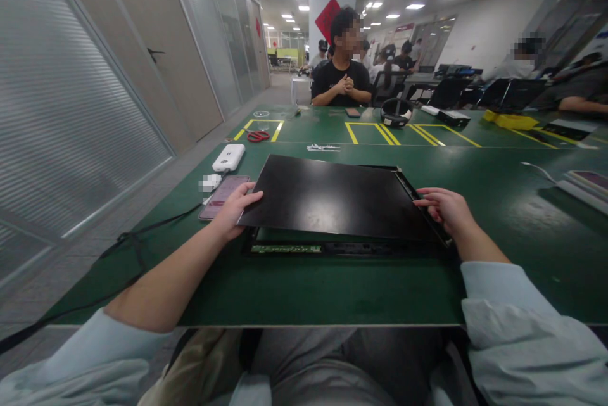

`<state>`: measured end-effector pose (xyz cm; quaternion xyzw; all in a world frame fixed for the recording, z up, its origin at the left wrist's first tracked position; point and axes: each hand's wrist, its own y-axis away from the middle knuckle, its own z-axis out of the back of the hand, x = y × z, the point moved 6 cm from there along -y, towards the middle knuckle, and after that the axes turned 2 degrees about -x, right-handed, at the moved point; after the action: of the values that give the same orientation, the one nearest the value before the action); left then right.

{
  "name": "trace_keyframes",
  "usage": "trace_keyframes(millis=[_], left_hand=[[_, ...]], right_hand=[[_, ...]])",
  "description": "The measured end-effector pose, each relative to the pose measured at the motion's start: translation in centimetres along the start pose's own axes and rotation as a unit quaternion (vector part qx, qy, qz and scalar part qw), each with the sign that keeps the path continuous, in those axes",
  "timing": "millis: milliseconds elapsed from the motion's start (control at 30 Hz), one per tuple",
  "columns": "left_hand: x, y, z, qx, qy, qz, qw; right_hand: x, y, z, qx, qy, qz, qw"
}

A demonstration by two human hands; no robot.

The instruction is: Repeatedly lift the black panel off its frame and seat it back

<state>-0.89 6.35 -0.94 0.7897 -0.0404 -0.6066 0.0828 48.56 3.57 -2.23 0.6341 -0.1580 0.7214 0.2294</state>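
A thin black panel [332, 200] is held at both side edges above its frame [342, 247] on the green worktop [332, 292], the left hand [232, 208] gripping the left edge, the right hand [446, 206] the right. Its near edge is raised. A slip or uneven tilt could flex or crack it. A phone [221, 198] lies just beside the left hand, red scissors [258, 135] farther off.

Black panel [332, 197], green table [498, 203]
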Motion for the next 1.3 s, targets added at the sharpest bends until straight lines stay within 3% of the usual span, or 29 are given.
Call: trace_keyframes(millis=[1000, 1300], left_hand=[[0.1, 0.7, -1.0, 0.015, -0.043, 0.003, 0.999], [0.6, 0.5, -1.2, 0.039, -0.045, -0.003, 0.998]], right_hand=[[-0.2, -0.6, 1.0, -0.048, -0.006, 0.03, 0.998], [-0.1, -0.6, 1.3, -0.061, 0.043, 0.043, 0.996]])
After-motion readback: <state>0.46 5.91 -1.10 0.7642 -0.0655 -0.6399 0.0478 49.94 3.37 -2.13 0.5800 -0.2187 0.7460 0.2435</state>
